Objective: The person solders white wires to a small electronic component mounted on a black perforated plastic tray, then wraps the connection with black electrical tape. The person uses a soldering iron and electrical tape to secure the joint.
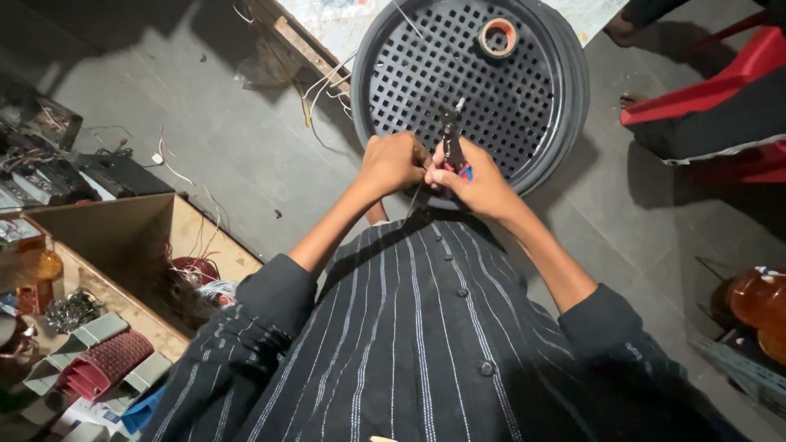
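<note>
An open cardboard box [123, 237] edges the left; bare grey floor [205, 123] lies beyond. The left hand [393, 161] is fisted on a thin dark wire [415, 199]; the right hand [475, 182] clamps black pliers [450, 135] over the round black perforated grille [508, 90].

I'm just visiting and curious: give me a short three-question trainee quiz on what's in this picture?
1. True or false: the right hand holds dark pliers with red-and-blue handles.
2. What lies on the round black perforated plastic grille? A) brown tape roll B) a hammer
3. What is the left hand pinching?

Key: 1. True. 2. A. 3. Seemingly a thin wire; hard to tell.
</note>
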